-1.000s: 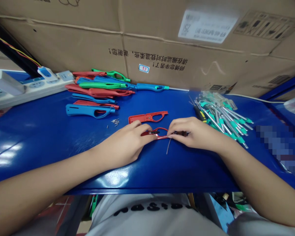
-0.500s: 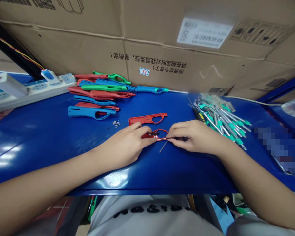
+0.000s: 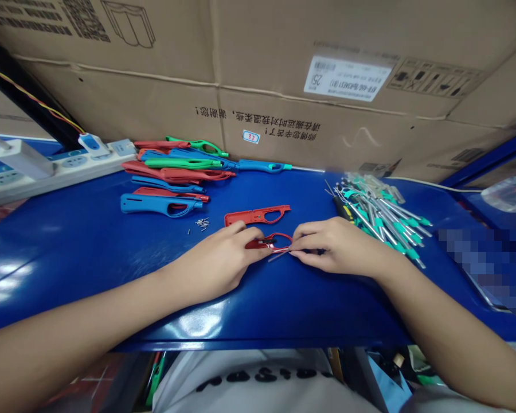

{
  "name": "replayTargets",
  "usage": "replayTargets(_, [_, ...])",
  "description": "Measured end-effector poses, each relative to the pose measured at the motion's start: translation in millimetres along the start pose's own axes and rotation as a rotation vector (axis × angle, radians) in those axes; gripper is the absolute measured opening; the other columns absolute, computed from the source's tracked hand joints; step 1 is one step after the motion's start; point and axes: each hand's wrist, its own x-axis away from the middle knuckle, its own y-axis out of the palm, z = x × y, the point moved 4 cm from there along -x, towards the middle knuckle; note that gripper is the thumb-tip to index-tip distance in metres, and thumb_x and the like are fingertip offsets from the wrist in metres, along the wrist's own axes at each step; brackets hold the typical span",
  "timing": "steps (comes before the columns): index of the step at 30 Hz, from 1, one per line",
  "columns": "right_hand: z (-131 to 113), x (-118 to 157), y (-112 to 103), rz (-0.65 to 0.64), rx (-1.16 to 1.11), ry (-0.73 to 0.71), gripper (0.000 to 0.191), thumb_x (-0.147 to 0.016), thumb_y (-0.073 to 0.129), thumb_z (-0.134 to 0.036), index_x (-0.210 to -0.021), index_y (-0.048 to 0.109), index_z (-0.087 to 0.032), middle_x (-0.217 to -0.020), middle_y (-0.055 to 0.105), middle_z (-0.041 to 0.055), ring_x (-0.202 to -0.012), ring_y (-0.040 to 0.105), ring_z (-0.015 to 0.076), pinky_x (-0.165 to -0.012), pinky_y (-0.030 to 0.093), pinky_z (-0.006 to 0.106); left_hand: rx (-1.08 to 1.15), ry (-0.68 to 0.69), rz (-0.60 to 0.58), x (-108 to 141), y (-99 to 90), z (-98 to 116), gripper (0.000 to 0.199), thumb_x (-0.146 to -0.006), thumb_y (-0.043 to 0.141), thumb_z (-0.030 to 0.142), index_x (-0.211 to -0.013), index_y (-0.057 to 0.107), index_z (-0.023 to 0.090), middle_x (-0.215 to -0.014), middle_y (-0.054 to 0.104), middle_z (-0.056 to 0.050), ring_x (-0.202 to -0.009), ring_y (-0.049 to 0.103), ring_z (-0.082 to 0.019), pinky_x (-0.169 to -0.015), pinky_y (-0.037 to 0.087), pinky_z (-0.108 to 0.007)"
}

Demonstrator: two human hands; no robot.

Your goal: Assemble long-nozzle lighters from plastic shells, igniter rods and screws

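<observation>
My left hand (image 3: 221, 258) is closed on a red lighter-handle half (image 3: 279, 235), its finger-loop end pointing right. Small dark and shiny parts sit inside that half, partly covered by my fingers. My right hand (image 3: 333, 246) pinches a thin, clear-greyish tube (image 3: 277, 257) at the loop's lower edge; whether those fingertips also touch the casing I cannot tell. Just beyond, another red handle half (image 3: 255, 216) lies with its inner side up. Left of it is a small heap of screws (image 3: 202, 223).
Red, blue and green handle pieces (image 3: 163, 205) are piled at the back left, beside a white power strip (image 3: 69, 167). Metal lighter rods with green parts (image 3: 389, 221) lie at right, near a black-yellow tool (image 3: 343, 209). A cardboard box (image 3: 258, 69) closes off the back.
The thin tube has swung from pointing steeply down to lying nearly along the casing's lower edge. My right fingers have turned slightly with it. The view has tilted up a little.
</observation>
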Motion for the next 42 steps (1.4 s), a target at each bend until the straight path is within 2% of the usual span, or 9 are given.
replayTargets(5, [0,0,-2,-0.015,-0.028,0.029,0.019,-0.096,0.06,-0.023,-0.1,0.078,-0.021,-0.101,0.077,0.0033,-0.086,0.073,0.0163,-0.073,0.049,0.027,0.003,0.01,0.007,0,-0.3,0,0.052,-0.092,0.05,0.004,-0.139,0.061,0.022,-0.127,0.061,-0.013,-0.122,0.055,-0.033,-0.1,0.053,-0.05])
replayTargets(9, [-1,0,-3,-0.038,-0.003,0.018,0.019,-0.096,0.06,-0.024,-0.101,0.079,-0.02,-0.103,0.077,0.0037,-0.082,0.072,0.0156,-0.069,0.048,0.027,-0.005,0.01,0.008,1,0.2,-1,0.054,-0.091,0.05,0.003,-0.141,0.059,0.023,-0.128,0.061,-0.014,-0.123,0.054,-0.033,-0.1,0.053,-0.05])
replayTargets(27, [-3,0,-4,-0.076,-0.036,0.04,0.02,-0.096,0.061,-0.025,-0.107,0.078,-0.022,-0.106,0.076,0.005,-0.083,0.071,0.0154,-0.072,0.049,0.027,-0.003,0.006,0.003,0,-0.1,0,0.053,-0.091,0.051,0.003,-0.139,0.061,0.023,-0.129,0.061,-0.014,-0.124,0.054,-0.034,-0.101,0.053,-0.05])
replayTargets(30, [1,0,-4,-0.013,-0.016,0.067,0.024,-0.1,0.055,-0.028,-0.1,0.078,-0.021,-0.101,0.076,0.0051,-0.083,0.071,0.0166,-0.072,0.05,0.028,-0.029,0.008,0.004,0,-0.3,0,0.052,-0.091,0.051,0.004,-0.139,0.061,0.022,-0.13,0.062,-0.014,-0.123,0.056,-0.034,-0.099,0.054,-0.05])
replayTargets(32, [8,1,-11,0.124,0.049,0.141,0.028,-0.101,0.05,-0.028,-0.099,0.077,-0.021,-0.098,0.077,0.0064,-0.085,0.072,0.0194,-0.074,0.051,0.03,-0.058,0.009,0.006,0,-0.2,-1,0.049,-0.093,0.05,0.006,-0.139,0.061,0.021,-0.133,0.061,-0.014,-0.12,0.059,-0.033,-0.099,0.055,-0.05])
replayTargets(35, [27,9,-30,0.35,0.146,0.341,0.03,-0.099,0.047,-0.025,-0.116,0.072,-0.021,-0.101,0.077,0.0093,-0.087,0.072,0.0243,-0.078,0.052,0.036,-0.076,0.023,0.025,0,-1.0,-2,0.045,-0.097,0.048,0.009,-0.138,0.061,0.019,-0.137,0.062,-0.013,-0.12,0.061,-0.032,-0.099,0.056,-0.05])
replayTargets(37, [46,20,-43,0.423,0.198,0.543,0.036,-0.096,0.046,-0.023,-0.127,0.064,-0.02,-0.091,0.075,0.0092,-0.074,0.069,0.025,-0.07,0.051,0.037,-0.07,0.037,0.04,0,-1.7,-3,0.042,-0.099,0.047,0.01,-0.137,0.062,0.019,-0.138,0.064,-0.011,-0.121,0.062,-0.031,-0.098,0.057,-0.048])
replayTargets(39, [67,33,-55,0.446,0.29,0.699,0.037,-0.091,0.05,-0.021,-0.126,0.063,-0.02,-0.095,0.072,0.0109,-0.077,0.067,0.028,-0.072,0.05,0.041,-0.053,0.045,0.059,1,-2.6,-4,0.039,-0.1,0.047,0.012,-0.136,0.063,0.019,-0.136,0.066,-0.01,-0.122,0.063,-0.029,-0.099,0.057,-0.046])
replayTargets(42, [102,53,-59,0.308,0.385,0.825,0.022,-0.082,0.059,-0.019,-0.1,0.072,-0.019,-0.102,0.066,0.0165,-0.085,0.065,0.034,-0.072,0.05,0.045,-0.036,0.041,0.081,3,-3.5,-5,0.037,-0.101,0.047,0.015,-0.134,0.064,0.018,-0.135,0.068,-0.009,-0.121,0.066,-0.026,-0.101,0.056,-0.043])
